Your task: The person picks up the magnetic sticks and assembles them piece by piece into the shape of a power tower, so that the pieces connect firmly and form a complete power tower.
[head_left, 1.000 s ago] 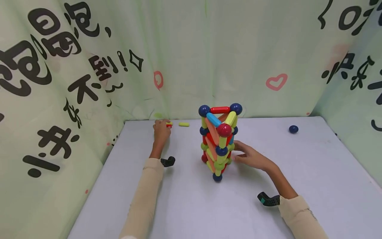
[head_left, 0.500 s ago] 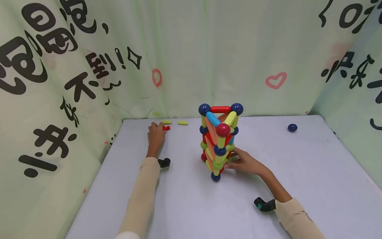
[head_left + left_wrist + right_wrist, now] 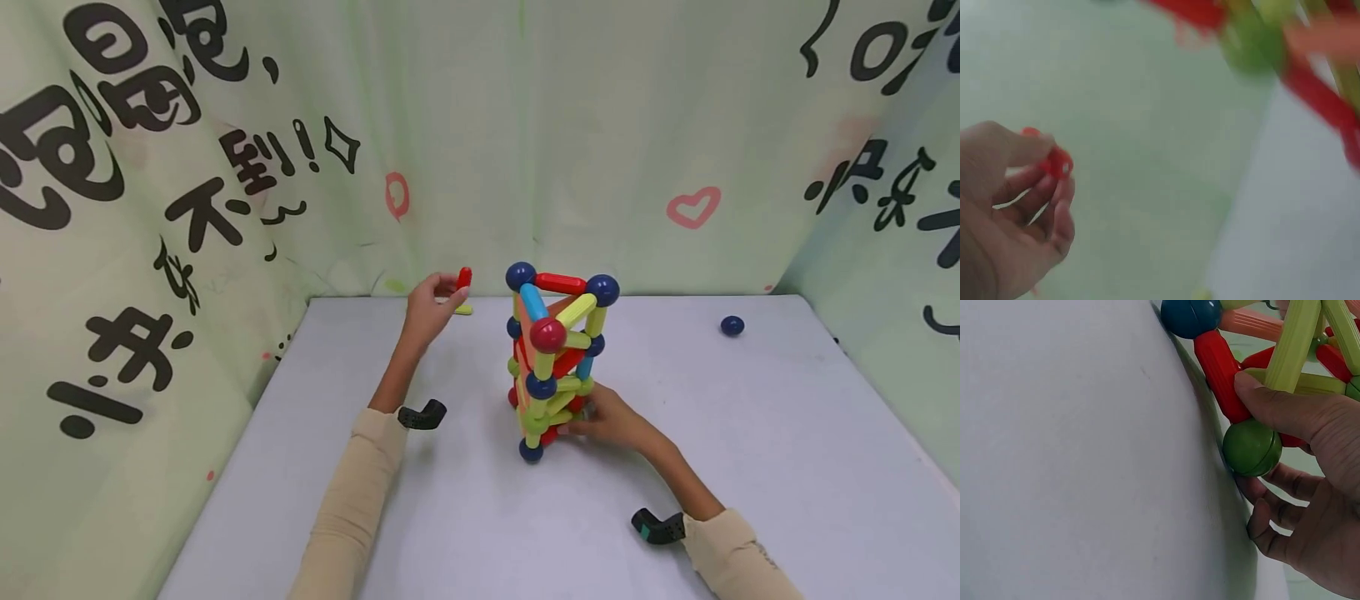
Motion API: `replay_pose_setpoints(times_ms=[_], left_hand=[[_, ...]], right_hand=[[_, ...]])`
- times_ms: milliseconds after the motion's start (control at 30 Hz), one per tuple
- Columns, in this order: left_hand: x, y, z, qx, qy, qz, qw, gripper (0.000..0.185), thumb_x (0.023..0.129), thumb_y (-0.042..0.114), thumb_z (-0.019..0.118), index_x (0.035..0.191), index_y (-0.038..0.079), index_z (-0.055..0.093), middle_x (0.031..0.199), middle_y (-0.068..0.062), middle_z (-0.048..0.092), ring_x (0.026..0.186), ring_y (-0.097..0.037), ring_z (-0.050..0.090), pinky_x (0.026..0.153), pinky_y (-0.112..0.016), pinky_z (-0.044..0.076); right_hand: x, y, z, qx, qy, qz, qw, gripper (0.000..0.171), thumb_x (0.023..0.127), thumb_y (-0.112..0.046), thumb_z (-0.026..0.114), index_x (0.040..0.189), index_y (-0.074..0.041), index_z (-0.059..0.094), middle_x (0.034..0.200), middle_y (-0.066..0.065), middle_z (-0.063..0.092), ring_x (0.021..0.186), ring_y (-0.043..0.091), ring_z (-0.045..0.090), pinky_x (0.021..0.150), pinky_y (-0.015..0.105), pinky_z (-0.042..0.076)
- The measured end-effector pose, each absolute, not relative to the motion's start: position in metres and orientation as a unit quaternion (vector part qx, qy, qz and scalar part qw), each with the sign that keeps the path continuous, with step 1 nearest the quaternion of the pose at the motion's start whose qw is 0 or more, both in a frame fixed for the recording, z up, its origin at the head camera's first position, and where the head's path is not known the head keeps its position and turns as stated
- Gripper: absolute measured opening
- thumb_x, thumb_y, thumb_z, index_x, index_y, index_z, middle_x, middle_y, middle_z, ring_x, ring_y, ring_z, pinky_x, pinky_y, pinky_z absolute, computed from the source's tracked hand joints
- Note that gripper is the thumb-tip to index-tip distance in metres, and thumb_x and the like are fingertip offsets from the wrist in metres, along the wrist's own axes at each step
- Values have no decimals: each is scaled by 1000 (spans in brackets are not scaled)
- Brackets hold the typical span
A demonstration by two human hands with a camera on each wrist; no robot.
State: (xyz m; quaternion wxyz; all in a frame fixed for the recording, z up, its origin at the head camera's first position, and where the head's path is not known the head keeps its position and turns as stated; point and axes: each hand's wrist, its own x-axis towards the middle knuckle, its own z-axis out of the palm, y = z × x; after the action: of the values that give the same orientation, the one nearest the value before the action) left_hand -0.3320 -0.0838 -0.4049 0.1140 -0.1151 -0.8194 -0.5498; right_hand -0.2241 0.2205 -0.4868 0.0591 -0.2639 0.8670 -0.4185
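A red magnetic stick [image 3: 464, 277] is pinched between the thumb and fingers of my left hand [image 3: 431, 308], raised near the table's back edge, left of the tower. The left wrist view shows the stick's end past the thumb. The magnetic stick-and-ball tower [image 3: 548, 335] stands upright on the table, built of coloured sticks and balls. Low on its right side, my right hand [image 3: 611, 419] grips it. In the right wrist view, the thumb lies by a red stick [image 3: 1219, 375] while the fingers curl behind a green ball [image 3: 1252, 448]; some fingertips are hidden.
A yellow-green stick [image 3: 464, 309] lies at the back of the white table [image 3: 465, 500], partly behind my left hand. Far to the right sits a loose dark blue ball [image 3: 732, 326]. Behind the table hangs a pale green curtain [image 3: 600, 150] with printed writing.
My left hand has picked the red stick off the table, lifted it and moved right towards the tower. The tower has turned slightly in my right hand, which shifted a little left.
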Motion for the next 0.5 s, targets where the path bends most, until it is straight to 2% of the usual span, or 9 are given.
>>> replay_pose_setpoints(times_ms=[100, 167, 333, 500], left_hand=[[-312, -69, -369, -163, -757, -626, 92, 36, 94, 26, 66, 121, 5, 60, 114, -14, 66, 105, -22, 62, 91, -35, 53], [-300, -62, -349, -195, -722, -657, 91, 35, 95, 24, 65, 123, 4, 60, 116, -15, 66, 105, -22, 63, 91, -36, 54], [-281, -49, -317, -245, -690, -673, 108, 34, 95, 15, 64, 125, 2, 58, 118, -16, 65, 108, -22, 63, 92, -33, 54], [-277, -40, -307, -282, -707, -639, 110, 33, 94, 14, 65, 124, 2, 59, 117, -15, 66, 108, -21, 62, 89, -30, 53]], right_hand=[[-222, 218, -487, -258, 866, -423, 64, 69, 81, -18, 80, 139, -11, 43, 132, 10, 60, 122, 30, 55, 101, 55, 46], [-221, 217, -488, -253, 868, -422, 69, 70, 81, -19, 80, 140, -10, 43, 132, 11, 59, 124, 32, 54, 103, 58, 43], [-220, 217, -489, -241, 877, -409, 75, 69, 81, -21, 80, 139, -9, 44, 131, 11, 60, 123, 32, 54, 103, 56, 43], [-219, 217, -490, -232, 880, -407, 79, 69, 82, -22, 80, 139, -10, 44, 131, 11, 60, 122, 30, 54, 103, 55, 45]])
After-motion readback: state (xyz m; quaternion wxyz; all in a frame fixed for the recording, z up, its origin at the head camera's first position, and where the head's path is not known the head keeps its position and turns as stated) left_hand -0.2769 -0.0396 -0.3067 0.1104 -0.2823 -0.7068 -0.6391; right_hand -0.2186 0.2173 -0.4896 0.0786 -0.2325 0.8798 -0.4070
